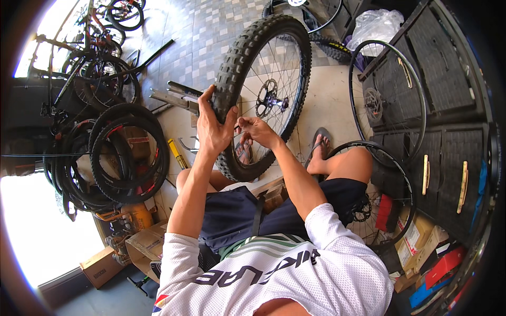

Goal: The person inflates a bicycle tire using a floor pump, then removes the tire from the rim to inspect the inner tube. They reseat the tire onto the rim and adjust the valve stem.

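A bicycle wheel [235, 66] with a knobby black tire stands upright and slightly tilted in front of me. Thin spokes run to a hub with a disc brake rotor [266, 98]. My left hand [215, 129] is closed on the near left side of the tire, fingers on the tread and thumb toward the rim. Beside that thumb, on the inner side of the rim, my right hand [257, 130] has its thumb and fingers pinched together. Whatever lies between those fingertips is too small to make out.
Several tires [129, 152] hang at the left, with bicycles [87, 68] beyond. A metal stand [176, 97] is just left of the wheel. Two more wheels, one upright [352, 89] and one near my leg [410, 200], stand by dark drawers [443, 63]. Cardboard boxes [145, 245] sit lower left.
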A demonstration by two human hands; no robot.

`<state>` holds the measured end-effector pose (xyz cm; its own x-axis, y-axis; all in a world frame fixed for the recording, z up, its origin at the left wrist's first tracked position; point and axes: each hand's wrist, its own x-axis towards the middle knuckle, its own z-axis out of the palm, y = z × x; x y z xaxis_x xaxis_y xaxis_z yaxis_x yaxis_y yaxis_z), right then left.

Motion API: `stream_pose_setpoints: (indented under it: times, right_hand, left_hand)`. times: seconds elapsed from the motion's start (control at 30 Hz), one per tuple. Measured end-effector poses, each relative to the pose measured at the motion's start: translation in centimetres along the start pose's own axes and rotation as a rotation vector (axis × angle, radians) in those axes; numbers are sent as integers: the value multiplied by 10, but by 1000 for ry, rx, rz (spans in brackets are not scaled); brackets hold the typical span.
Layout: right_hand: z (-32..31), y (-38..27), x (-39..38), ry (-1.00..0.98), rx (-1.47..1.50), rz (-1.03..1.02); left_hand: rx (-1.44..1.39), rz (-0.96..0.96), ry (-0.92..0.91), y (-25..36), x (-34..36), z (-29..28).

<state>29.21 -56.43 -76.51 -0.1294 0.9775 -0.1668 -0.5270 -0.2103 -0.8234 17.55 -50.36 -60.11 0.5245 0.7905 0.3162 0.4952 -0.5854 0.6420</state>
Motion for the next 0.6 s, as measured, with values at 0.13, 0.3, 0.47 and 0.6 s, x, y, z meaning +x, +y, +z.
stream_pose_setpoints:
  times: [0.13, 0.3, 0.47, 0.6]
  right_hand:
    - [0, 4, -3, 13, 148, -22]
    - [-6, 1, 6, 6, 145, -19]
    - [-3, 4, 1, 1, 194, -40]
    - [4, 0, -1, 30, 171, -34]
  left_hand:
    - [-27, -28, -11, -2, -1, 0]
    - [-9, 19, 8, -5, 4, 3]
    - [-38, -10, -18, -3, 5, 5]
    - [-18, -27, -16, -1, 4, 5]
